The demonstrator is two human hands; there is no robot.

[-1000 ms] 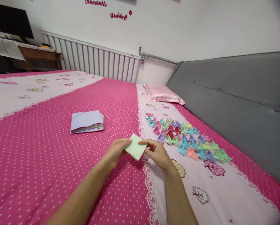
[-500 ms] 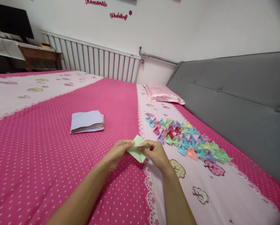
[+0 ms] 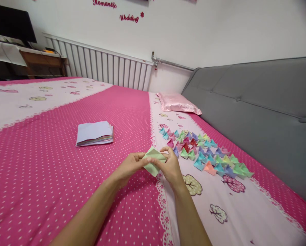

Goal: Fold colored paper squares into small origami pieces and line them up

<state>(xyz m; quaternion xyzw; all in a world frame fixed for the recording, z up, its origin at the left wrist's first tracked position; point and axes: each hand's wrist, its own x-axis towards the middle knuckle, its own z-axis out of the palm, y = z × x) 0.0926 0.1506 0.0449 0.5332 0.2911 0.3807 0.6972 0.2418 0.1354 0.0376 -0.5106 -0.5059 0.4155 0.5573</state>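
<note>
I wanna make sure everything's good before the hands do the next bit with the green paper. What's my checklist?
1. Left hand gripping the green paper: ok, it pinches the left side.
2. Right hand on the paper too: ok, its thumb lies across the front.
3. Creases neat and sharp: cannot tell, fingers cover part of the paper.
4. Paper stack out of the way: ok, it lies apart, beyond the left hand.
5. Folded shapes clear of the right hand: cannot tell, the nearest ones look very close.
</note>
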